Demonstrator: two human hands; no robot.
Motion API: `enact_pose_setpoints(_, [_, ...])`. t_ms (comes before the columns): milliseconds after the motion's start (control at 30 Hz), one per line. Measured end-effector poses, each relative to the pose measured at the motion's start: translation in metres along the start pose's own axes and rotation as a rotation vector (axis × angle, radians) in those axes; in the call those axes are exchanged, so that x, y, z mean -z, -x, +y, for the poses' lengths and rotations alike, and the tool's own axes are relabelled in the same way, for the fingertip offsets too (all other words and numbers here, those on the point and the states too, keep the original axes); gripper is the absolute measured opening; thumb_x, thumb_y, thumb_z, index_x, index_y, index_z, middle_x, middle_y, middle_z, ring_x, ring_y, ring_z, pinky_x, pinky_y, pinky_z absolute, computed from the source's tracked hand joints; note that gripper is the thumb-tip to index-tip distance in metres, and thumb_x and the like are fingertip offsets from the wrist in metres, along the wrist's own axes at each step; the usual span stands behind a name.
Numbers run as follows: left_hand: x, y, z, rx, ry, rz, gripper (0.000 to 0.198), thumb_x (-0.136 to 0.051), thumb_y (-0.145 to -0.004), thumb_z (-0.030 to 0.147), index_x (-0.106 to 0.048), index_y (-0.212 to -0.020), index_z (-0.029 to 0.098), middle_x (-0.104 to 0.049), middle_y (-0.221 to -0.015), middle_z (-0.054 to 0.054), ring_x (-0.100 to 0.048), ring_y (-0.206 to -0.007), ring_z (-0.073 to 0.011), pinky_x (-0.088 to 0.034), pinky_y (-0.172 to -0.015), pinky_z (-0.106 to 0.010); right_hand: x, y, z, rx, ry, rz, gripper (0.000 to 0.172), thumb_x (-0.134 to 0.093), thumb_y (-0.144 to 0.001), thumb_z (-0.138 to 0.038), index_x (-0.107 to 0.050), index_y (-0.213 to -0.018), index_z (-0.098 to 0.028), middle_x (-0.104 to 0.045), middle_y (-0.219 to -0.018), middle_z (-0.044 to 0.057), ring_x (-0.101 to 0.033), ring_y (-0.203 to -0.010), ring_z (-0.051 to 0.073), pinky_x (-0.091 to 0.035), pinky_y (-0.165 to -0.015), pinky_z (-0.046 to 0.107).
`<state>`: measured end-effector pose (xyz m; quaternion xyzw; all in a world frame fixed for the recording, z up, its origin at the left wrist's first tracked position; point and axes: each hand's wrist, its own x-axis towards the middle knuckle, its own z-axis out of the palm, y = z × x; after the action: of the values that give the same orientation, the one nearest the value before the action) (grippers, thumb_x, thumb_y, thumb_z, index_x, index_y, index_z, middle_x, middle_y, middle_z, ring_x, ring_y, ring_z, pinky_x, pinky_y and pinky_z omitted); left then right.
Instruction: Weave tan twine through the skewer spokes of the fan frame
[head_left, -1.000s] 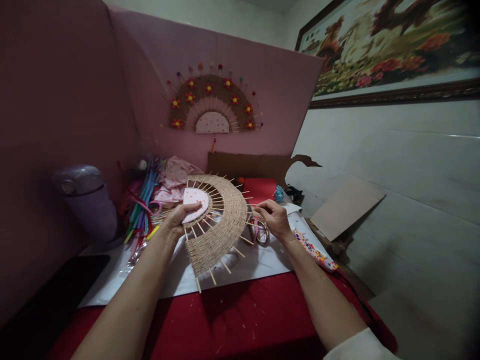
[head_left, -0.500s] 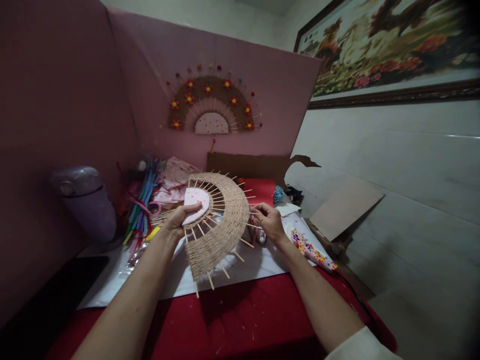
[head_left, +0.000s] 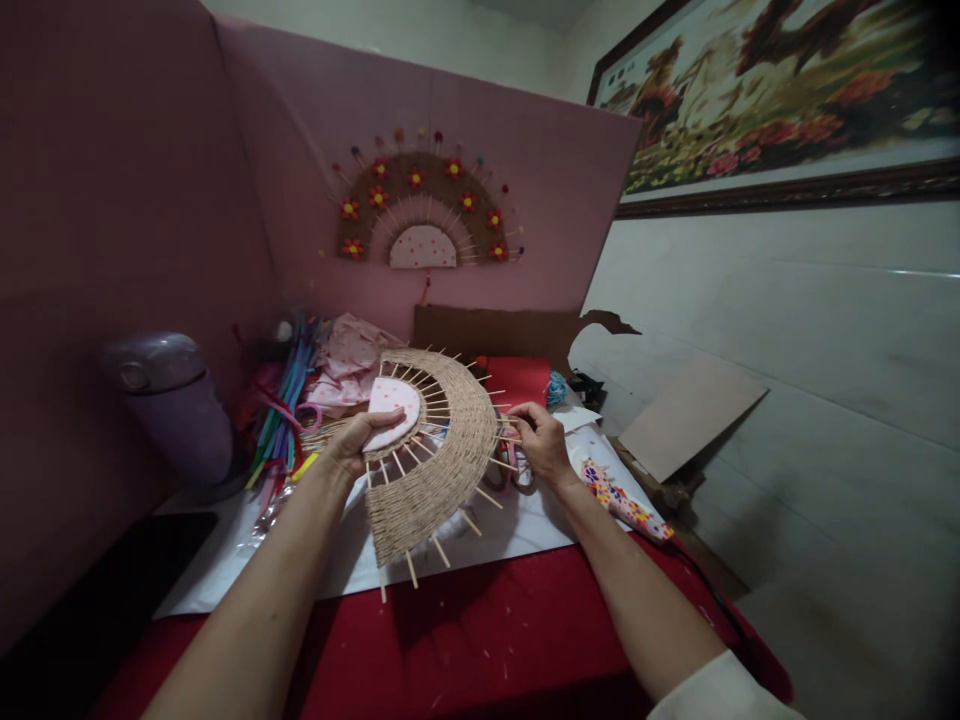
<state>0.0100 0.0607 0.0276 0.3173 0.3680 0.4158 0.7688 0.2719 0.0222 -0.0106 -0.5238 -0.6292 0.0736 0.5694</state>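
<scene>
A half-round woven fan (head_left: pixel 431 490) is held up above the table, made of tan twine wound through thin wooden sticks that jut past its outer edge. At its centre sits a pale pink half-disc (head_left: pixel 391 405) with small red dots. My left hand (head_left: pixel 356 440) grips this half-disc, thumb on top and the other fingers hidden beneath. At the fan's outer rim, my right hand (head_left: pixel 541 440) is closed in a pinch on the end of one stick. Behind that hand lie scissors (head_left: pixel 516 470), partly covered.
A similar fan with red flowers (head_left: pixel 416 180) hangs on the pink board (head_left: pixel 300 130). Left are a lilac tumbler (head_left: pixel 180 410), pipe cleaners (head_left: pixel 281 410) and dotted cloth (head_left: pixel 352 355). Right lies a flower-patterned glue gun (head_left: pixel 626 500) with a cord. Red sheet (head_left: pixel 517 380) and cardboard (head_left: pixel 495 335) stand behind.
The fan has turned slightly clockwise, its lower end swinging left and the right-hand sticks dropping a little. Both hands stay almost where they were.
</scene>
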Motion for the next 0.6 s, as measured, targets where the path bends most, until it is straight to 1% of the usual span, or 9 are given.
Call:
enact_pose_setpoints(133, [0.0035,-0.0016,0.0003,0.013,-0.025,-0.013,0.03,-0.052,-0.073,0.004,-0.059,-0.102,0.003,-0.068,-0.067,-0.014,-0.065,-0.055,-0.022,-0.055,-0.051,-0.03,0.0039,-0.0012,0.0009,0.108,0.112,0.042,0.012,-0.054,-0.077,-0.027,-0.057,-0.069,-0.019,-0.059,-0.068,0.003,-0.054,-0.068,0.016,-0.041,-0.064,0.028])
enact_pose_setpoints(233, [0.0039,-0.0009,0.001,0.019,-0.051,-0.016,0.028,-0.052,-0.073,0.005,-0.058,-0.1,0.002,-0.068,-0.066,-0.014,-0.065,-0.053,-0.0219,-0.054,-0.048,-0.029,0.0055,-0.0011,0.0006,0.178,0.171,0.053,0.012,-0.054,-0.078,-0.027,-0.057,-0.069,-0.019,-0.056,-0.068,0.002,-0.053,-0.068,0.016,-0.04,-0.064,0.028])
enact_pose_setpoints(333, [0.0031,0.0005,0.0016,0.026,-0.086,-0.008,0.029,-0.051,-0.074,0.004,-0.059,-0.102,0.003,-0.068,-0.064,-0.013,-0.064,-0.051,-0.0211,-0.054,-0.047,-0.028,0.0061,-0.0009,0.0004,0.223,0.181,0.044,0.011,-0.051,-0.08,-0.023,-0.057,-0.072,-0.02,-0.056,-0.071,0.003,-0.053,-0.07,0.016,-0.04,-0.065,0.028])
enact_pose_setpoints(400, [0.0027,0.001,0.0019,0.037,-0.096,-0.005,0.031,-0.051,-0.074,0.004,-0.059,-0.104,0.004,-0.068,-0.064,-0.013,-0.065,-0.052,-0.021,-0.054,-0.049,-0.027,0.006,-0.0012,0.0007,0.226,0.17,0.042,0.011,-0.05,-0.08,-0.022,-0.058,-0.073,-0.02,-0.057,-0.072,0.003,-0.053,-0.071,0.017,-0.041,-0.066,0.028])
enact_pose_setpoints(467, [0.0029,0.0011,0.0021,0.047,-0.088,-0.01,0.031,-0.051,-0.074,0.004,-0.058,-0.104,0.003,-0.068,-0.065,-0.013,-0.065,-0.053,-0.0214,-0.055,-0.05,-0.028,0.0057,-0.0017,0.0015,0.185,0.131,0.043,0.011,-0.051,-0.079,-0.024,-0.059,-0.072,-0.019,-0.058,-0.072,0.003,-0.054,-0.072,0.017,-0.041,-0.066,0.029])
enact_pose_setpoints(500, [0.0032,0.0011,0.0021,0.051,-0.077,-0.014,0.032,-0.051,-0.074,0.004,-0.058,-0.105,0.002,-0.068,-0.065,-0.013,-0.065,-0.053,-0.0215,-0.055,-0.05,-0.028,0.0054,-0.0021,0.0019,0.141,0.088,0.041,0.011,-0.051,-0.078,-0.025,-0.059,-0.072,-0.019,-0.058,-0.071,0.003,-0.054,-0.07,0.016,-0.042,-0.066,0.028])
enact_pose_setpoints(600, [0.0042,0.0016,0.0022,0.05,-0.017,-0.031,0.033,-0.052,-0.073,0.003,-0.058,-0.106,0.003,-0.069,-0.065,-0.013,-0.065,-0.051,-0.0215,-0.055,-0.049,-0.029,0.0041,-0.003,0.0029,-0.053,-0.112,0.011,0.013,-0.052,-0.076,-0.03,-0.058,-0.073,-0.019,-0.057,-0.065,0.001,-0.051,-0.058,0.013,-0.041,-0.055,0.026])
